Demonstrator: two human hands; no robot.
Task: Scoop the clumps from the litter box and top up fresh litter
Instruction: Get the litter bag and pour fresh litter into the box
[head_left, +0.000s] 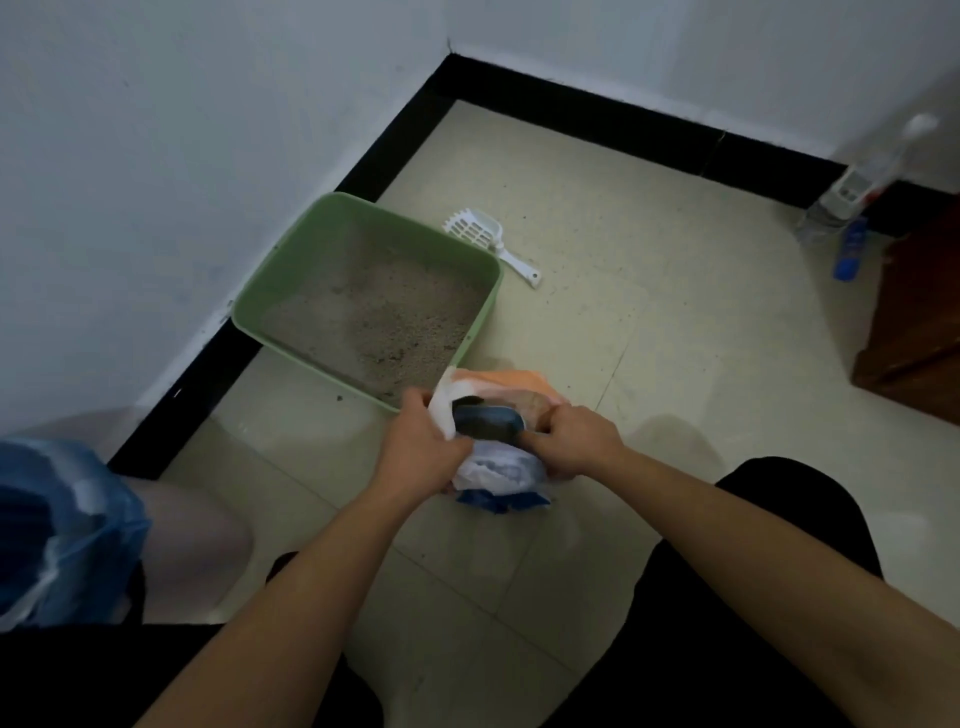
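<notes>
1. Green plastic litter box (311, 364) sits on the tiled floor against the wall's black skirting, at about eleven o'clock from the hands, with grey litter (374, 306) spread inside.
2. A white slotted scoop (475, 231) lies on the floor just beside the box, at two o'clock from it.
3. The litter bag (498, 467), white, orange and blue, stands at the box's near corner, at five o'clock from the box.
4. The left hand (421, 441) grips the bag's lip at the mouth's nine o'clock side, fingers curled round it.
5. The right hand (576, 441) grips the lip at three o'clock, so the mouth gapes; something dark blue shows inside.
6. A blue bin liner (67, 519) shows at the frame's eight o'clock, and a blue bottle (852, 249) at two o'clock.
</notes>
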